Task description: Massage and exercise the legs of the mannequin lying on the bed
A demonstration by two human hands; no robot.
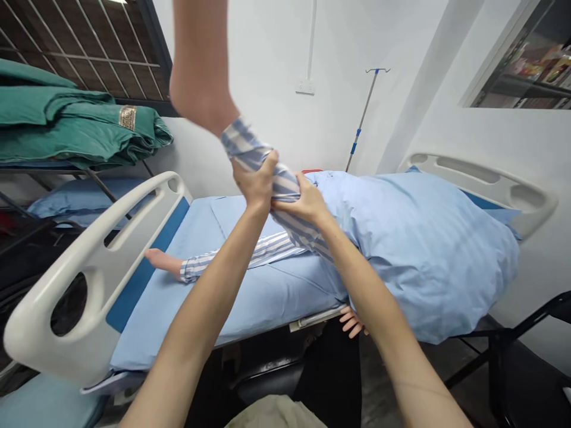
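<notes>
My left hand (256,181) and my right hand (303,202) both grip the blue-and-white striped trouser leg (283,181) of a patient-care mannequin on a hospital bed. The mannequin's bare lower leg (200,65) rises out of the cuff, its foot cut off by the frame's top edge. Its other leg (267,252) lies flat on the light blue bed sheet (214,303), ending in a bare foot (160,263). A large light blue cover (423,255) hides the upper body. A bare mannequin hand (352,321) shows below the cover.
A white plastic bed end panel (89,267) stands at the near left, with another (486,184) at the far right. Folded green cloth (66,125) and a blue pillow (84,199) sit on a rack at left. An IV pole (363,122) stands behind the bed.
</notes>
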